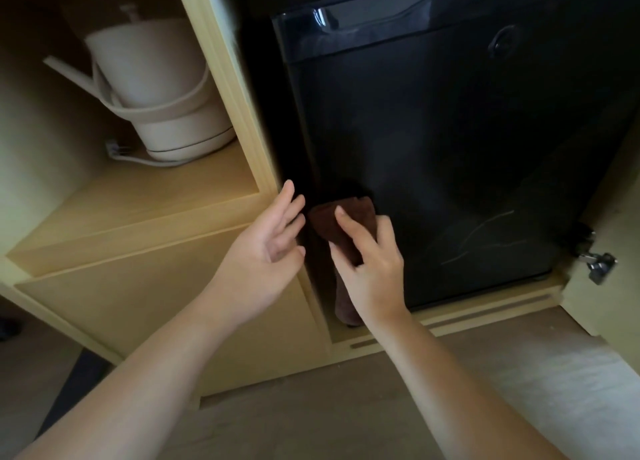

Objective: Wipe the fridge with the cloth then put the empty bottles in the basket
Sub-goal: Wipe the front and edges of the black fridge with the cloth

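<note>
A black mini fridge [450,141] with its door closed stands inside a light wooden cabinet. My right hand [370,262] presses a dark brown cloth [337,224] against the lower left corner of the fridge door; part of the cloth hangs down below my hand. My left hand [266,248] is open, its fingers spread, beside the fridge's left edge and the cabinet's upright panel. No bottles and no basket are in view.
A white electric kettle [162,89] with its cord sits on a shelf [166,189] in the cabinet's left compartment. A metal hinge [597,265] sticks out at the lower right of the fridge bay. Beige floor [450,390] lies below the cabinet.
</note>
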`<state>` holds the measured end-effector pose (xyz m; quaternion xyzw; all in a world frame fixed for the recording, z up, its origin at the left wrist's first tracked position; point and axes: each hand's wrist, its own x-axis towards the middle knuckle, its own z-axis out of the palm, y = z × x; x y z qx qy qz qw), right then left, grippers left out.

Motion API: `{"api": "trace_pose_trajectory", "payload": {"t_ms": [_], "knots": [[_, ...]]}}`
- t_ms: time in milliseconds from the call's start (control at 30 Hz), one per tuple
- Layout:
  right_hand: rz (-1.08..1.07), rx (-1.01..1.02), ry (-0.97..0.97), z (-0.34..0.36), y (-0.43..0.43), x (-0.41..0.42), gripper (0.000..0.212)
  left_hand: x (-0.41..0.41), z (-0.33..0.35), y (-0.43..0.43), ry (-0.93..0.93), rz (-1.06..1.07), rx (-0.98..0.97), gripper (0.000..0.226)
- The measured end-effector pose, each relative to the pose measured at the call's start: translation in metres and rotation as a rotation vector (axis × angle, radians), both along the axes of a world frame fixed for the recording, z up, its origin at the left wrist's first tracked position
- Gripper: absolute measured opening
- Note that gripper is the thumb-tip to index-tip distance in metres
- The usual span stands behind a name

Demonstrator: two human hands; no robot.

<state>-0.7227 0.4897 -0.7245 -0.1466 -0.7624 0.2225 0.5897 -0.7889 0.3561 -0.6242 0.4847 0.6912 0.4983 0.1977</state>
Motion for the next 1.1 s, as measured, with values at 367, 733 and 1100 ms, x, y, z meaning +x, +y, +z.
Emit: {"api": "trace_pose_trajectory", "payload": {"t_ms": [367,733,1100], "knots": [[0.074,-0.139,-0.235,-0.043,-0.012,0.022,0.041,-0.007,-0.001,-0.017,0.044,-0.031,-0.061,0.077],[0.027,-0.275,-0.301,-0.07,-0.012,0.027,0.039,-0.009,-0.006,-0.014,0.051,-0.011,-0.043,0.077],[-0.101,-0.47,0.078,-0.025,0.053,0.066,0.044,0.0,-0.016,0.009,-0.037,0.034,-0.132,0.077]]}}
